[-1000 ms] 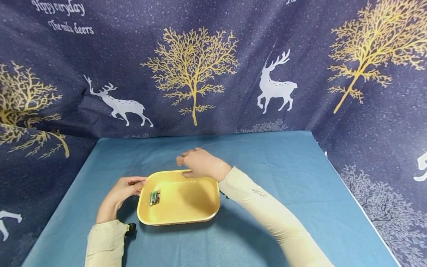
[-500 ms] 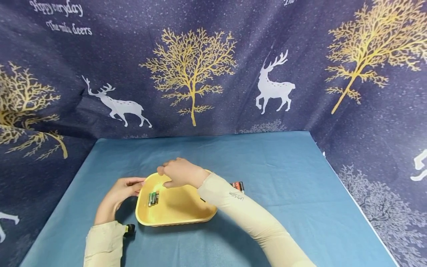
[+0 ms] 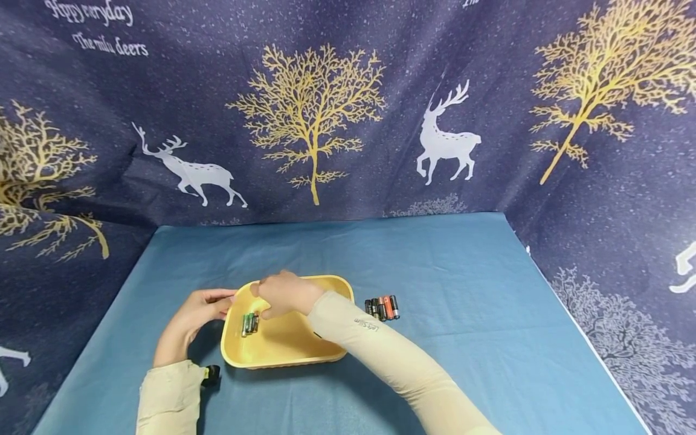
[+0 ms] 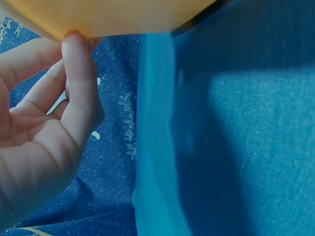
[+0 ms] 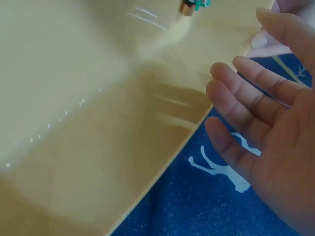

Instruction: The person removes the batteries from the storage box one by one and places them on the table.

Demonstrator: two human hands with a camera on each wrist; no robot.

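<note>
My left hand [image 3: 202, 314] pinches the left rim of a yellow plastic basin [image 3: 288, 361] between thumb and fingers; the left wrist view shows the thumb [image 4: 80, 64] against the basin's underside edge. A few small batteries [image 3: 250, 324], green and dark with copper-coloured ends, lie side by side at the left of the basin floor. Over the basin's back left part is my right hand [image 3: 288, 294], its fingertips close to those batteries. In the right wrist view that hand [image 5: 275, 128] holds nothing, its fingers loosely bent and spread near the basin wall.
Several batteries [image 3: 382, 307], black and orange-red, lie in a row on the blue cloth [image 3: 462, 338] to the right of the basin. A dark fabric backdrop [image 3: 348, 169] with deer and trees rises behind and beside the table.
My right hand has moved left and down from the basin's back rim toward the batteries inside. The battery row on the cloth has come out from behind the right arm. The left hand stays put.
</note>
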